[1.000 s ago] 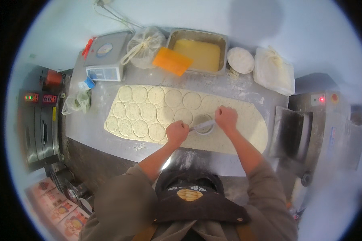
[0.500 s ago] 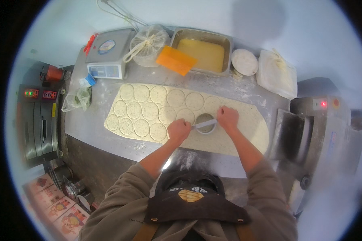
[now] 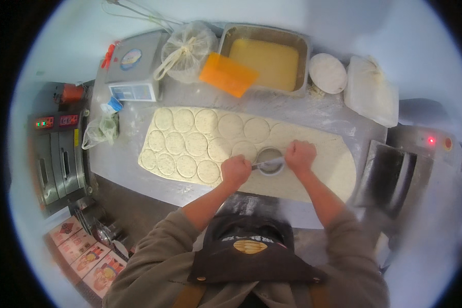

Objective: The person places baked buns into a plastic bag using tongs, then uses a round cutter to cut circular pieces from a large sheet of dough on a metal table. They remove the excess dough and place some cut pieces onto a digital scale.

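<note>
A long sheet of speckled dough (image 3: pixel 328 179) lies on the steel table (image 3: pixel 118 154), marked with several cut circles on its left and middle. A round metal cutter (image 3: pixel 269 171) rests on the dough right of those circles, with a bar handle across it. My left hand (image 3: pixel 236 168) is closed on the handle's left end; my right hand (image 3: pixel 300 154) is closed on its right end.
Along the back sit a scale (image 3: pixel 131 87), bagged bundle (image 3: pixel 187 56), orange scraper (image 3: pixel 226 74), tray of yellow liquid (image 3: pixel 264 61), white bowl (image 3: pixel 327 74) and wrapped pack (image 3: pixel 369 92). An oven (image 3: pixel 59 164) stands left, a machine (image 3: pixel 421 169) right, a small bag (image 3: pixel 100 131) near the left edge.
The view has shifted, putting most things farther right in the picture. Both hands still grip the cutter's handle, with little visible change in their place on the dough.
</note>
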### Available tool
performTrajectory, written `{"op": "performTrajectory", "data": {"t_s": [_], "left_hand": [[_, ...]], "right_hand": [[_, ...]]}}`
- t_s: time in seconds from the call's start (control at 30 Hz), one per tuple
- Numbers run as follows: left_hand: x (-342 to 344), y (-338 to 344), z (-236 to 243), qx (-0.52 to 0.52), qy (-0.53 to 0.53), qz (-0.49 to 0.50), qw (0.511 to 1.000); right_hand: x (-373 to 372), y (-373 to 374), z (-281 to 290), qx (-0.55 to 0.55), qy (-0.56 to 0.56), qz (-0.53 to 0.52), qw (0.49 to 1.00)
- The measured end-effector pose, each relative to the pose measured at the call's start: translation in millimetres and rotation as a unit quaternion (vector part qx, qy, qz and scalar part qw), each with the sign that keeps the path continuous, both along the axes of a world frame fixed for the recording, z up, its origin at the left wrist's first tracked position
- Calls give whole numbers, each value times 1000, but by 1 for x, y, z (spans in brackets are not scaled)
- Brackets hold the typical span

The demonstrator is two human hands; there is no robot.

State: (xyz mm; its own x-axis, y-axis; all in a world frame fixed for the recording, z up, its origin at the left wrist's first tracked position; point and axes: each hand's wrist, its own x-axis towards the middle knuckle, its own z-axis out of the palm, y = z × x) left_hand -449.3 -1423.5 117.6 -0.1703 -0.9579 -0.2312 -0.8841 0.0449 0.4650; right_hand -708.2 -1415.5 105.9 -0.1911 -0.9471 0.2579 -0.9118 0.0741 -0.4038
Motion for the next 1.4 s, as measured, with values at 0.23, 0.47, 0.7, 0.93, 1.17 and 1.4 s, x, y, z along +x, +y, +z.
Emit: {"op": "performTrajectory", "data": {"t_s": [0.23,0.47,0.7,0.93,1.17,1.4], "left_hand": [[0,4,-7,-10,-14,-16,1000],[4,14,12,4,18,-4,1000],[33,75,35,46,23,9,999],[54,101,26,-13,13,47,999],[62,84,19,-37,13,54,998],[66,78,8,-22,1,51,998]], "right_hand": [[-1,0,-5,-83,-15,14,996],[4,10,15,-55,-39,-20,997],[24,79,49,11,-45,-7,999],[50,101,40,72,-48,-21,996],[57,89,31,43,-43,-13,998],[60,86,24,81,-48,-8,996]]}}
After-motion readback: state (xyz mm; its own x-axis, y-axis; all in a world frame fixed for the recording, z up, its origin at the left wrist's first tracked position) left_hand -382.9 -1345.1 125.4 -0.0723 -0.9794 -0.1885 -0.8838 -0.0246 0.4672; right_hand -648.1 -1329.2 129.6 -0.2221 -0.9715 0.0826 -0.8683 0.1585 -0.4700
